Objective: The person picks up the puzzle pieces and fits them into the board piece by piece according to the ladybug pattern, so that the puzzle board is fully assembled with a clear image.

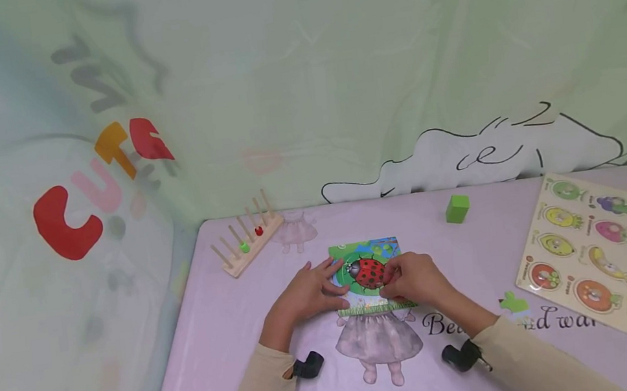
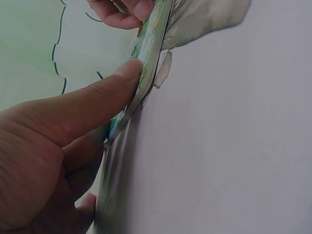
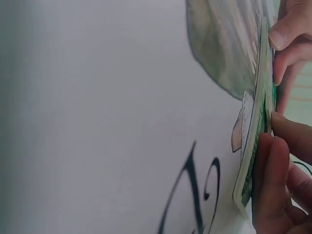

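A square ladybug puzzle board [image 1: 357,309] lies on the table in front of me, its red, black-spotted ladybug [image 1: 369,273] facing left. My left hand [image 1: 315,292] rests on the board's left side with fingers spread. In the left wrist view, the left thumb [image 2: 129,70] presses on the board's edge strip. At the ladybug's right side, my right hand [image 1: 416,279] pinches a thin puzzle piece [image 3: 268,114] between thumb and fingers, low over the board. The right fingers cover most of that piece.
A wooden peg rack [image 1: 255,245] with a green and a red bead stands back left. A green block [image 1: 457,209] stands back right. Further right lies a fruit puzzle board [image 1: 582,254], with a loose green piece [image 1: 514,302] by its left corner. A curtain [image 1: 301,92] hangs behind the table.
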Tool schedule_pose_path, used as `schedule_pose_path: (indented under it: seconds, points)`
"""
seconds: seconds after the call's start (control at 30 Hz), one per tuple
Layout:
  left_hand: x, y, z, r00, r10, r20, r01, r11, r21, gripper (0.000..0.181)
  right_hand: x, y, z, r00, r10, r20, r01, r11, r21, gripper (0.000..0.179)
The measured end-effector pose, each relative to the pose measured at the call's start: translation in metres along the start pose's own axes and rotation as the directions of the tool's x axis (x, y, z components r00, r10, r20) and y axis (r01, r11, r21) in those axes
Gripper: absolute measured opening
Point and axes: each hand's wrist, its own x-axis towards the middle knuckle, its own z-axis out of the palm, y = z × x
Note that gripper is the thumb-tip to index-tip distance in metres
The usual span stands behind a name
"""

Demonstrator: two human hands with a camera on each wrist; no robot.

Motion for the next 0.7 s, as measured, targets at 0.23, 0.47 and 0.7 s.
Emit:
schedule_pose_path:
  seconds: [0.23, 0.47, 0.7]
  points:
    - [0.000, 0.001, 0.000, 1.000, 0.000, -0.006, 0.000, 1.000, -0.015, 0.040, 0.000, 0.000, -0.002, 0.999, 0.037, 0.010, -0.037, 0.999, -0.017, 0.019]
    - [0.000, 0.005, -0.002, 1.000, -0.010, -0.001, 0.010, 1.000, 0.011, 0.042, 0.007, 0.013, -0.014, 0.991, -0.130, -0.024, 0.126, 0.986, -0.108, 0.025]
    - [-0.003, 0.014, -0.002, 0.999, 0.031, -0.039, -0.027, 0.995, 0.098, 0.039, 0.012, 0.027, -0.017, 0.939, -0.333, 0.087, 0.344, 0.914, -0.214, 0.044]
